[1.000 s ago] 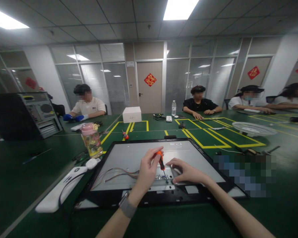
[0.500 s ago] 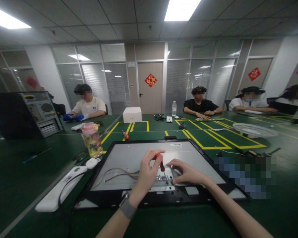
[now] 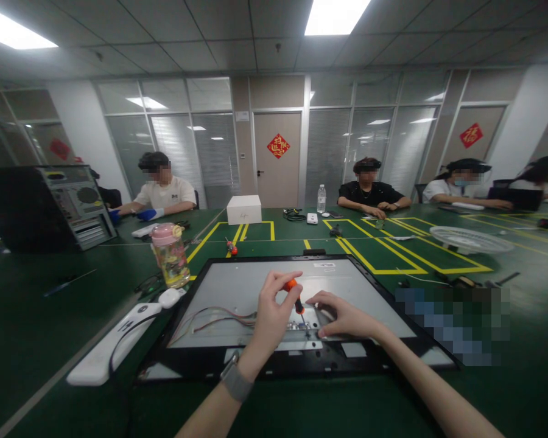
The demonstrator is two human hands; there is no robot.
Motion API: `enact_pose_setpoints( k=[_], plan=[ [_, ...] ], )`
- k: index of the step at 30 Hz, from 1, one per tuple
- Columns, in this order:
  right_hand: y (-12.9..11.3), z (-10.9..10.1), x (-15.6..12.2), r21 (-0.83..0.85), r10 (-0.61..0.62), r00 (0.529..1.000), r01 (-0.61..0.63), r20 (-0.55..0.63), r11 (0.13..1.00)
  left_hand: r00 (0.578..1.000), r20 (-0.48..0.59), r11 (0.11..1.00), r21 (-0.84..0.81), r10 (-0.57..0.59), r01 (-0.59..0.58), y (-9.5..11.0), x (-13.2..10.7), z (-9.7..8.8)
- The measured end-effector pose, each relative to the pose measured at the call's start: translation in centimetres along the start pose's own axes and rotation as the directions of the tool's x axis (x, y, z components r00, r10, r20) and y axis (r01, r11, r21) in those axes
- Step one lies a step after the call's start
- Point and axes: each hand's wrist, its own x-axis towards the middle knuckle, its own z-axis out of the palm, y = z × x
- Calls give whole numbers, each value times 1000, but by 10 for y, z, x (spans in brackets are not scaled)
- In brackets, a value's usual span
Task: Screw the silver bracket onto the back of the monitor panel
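An orange and black screwdriver [image 3: 298, 299] is gripped in my left hand [image 3: 274, 307], which has a grey watch at the wrist. Its shaft points down to small metal ports on a bracket near the front edge of a flat display panel [image 3: 237, 283]. The panel lies on its face, with a grey metal back and a black frame. My right hand [image 3: 340, 315] rests beside the bracket, fingers curved and apart, thumb low near the screwdriver tip; whether it touches a small part there I cannot tell. Thin coloured wires [image 3: 210, 322] run left from the bracket.
Left of the panel are a white power strip [image 3: 114, 350], a pink-lidded bottle [image 3: 171, 258] and a black computer case [image 3: 31, 207]. Behind it stand a white box [image 3: 244, 210] and a water bottle [image 3: 321, 199]. A clear round dish [image 3: 470, 238] lies right. Several people sit opposite.
My hands and the screwdriver hold nearly the same position. Across the table, the person in black has shifted a hand slightly, and the person with blue gloves has moved their hands.
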Motion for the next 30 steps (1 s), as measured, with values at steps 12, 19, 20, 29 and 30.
enact_pose_setpoints(
  k=[12, 19, 20, 29, 30],
  plan=[
    [-4, -1, -1, 16, 5, 1000, -5, 12, 1000, 999, -31, 1000, 12, -11, 12, -1, 1, 0],
    [-2, 0, -1, 11, 9, 1000, -9, 5, 1000, 997, 67, 996, -88, -28, 34, 1, 0, -1],
    [-2, 0, -1, 12, 10, 1000, -10, 5, 1000, 998, 58, 997, -70, -19, 23, 1, 0, 0],
    [1, 0, -1, 7, 17, 1000, -17, -4, 1000, 992, 50, 987, -105, -120, 125, 0, 0, -1],
    [1, 0, -1, 10, 18, 1000, -18, -4, 1000, 990, 52, 984, -111, -133, 138, -1, 1, -1]
  ],
)
